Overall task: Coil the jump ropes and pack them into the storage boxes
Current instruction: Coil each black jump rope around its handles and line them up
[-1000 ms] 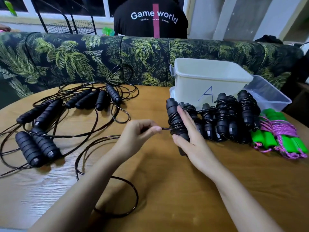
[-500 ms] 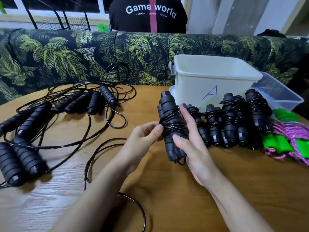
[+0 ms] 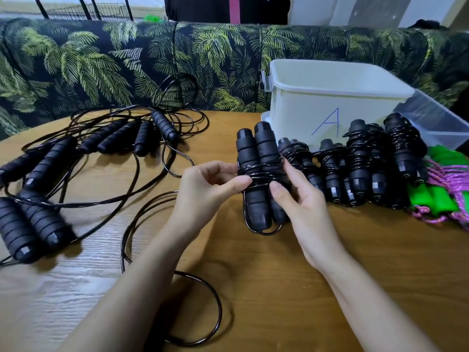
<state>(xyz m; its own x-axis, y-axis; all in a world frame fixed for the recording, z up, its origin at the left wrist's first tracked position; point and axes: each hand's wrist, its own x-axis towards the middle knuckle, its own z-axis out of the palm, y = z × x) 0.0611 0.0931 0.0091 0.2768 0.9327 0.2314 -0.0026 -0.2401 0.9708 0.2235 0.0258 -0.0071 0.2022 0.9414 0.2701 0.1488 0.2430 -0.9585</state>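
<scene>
A black jump rope (image 3: pixel 258 158) with its two foam handles side by side stands upright above the wooden table (image 3: pixel 279 288), cord wound round its middle. My right hand (image 3: pixel 302 199) grips the handles from the right. My left hand (image 3: pixel 208 189) pinches the cord against the left side of the bundle. Several coiled black ropes (image 3: pixel 365 163) stand in a row to the right. A white box marked A (image 3: pixel 330 102) sits behind them, with a clear box (image 3: pixel 441 123) beside it.
Several uncoiled black ropes (image 3: pixel 76 153) lie tangled on the left of the table. A loose black cord (image 3: pixel 203 288) loops near my left forearm. Green-handled ropes with pink cord (image 3: pixel 444 191) lie at the right. A leaf-print sofa (image 3: pixel 127 64) backs the table; a person stands behind it.
My left hand moved in from pulling the cord taut to pressing it against the bundle. The handles rose upright and more cord is wound round them. The camera tilted down.
</scene>
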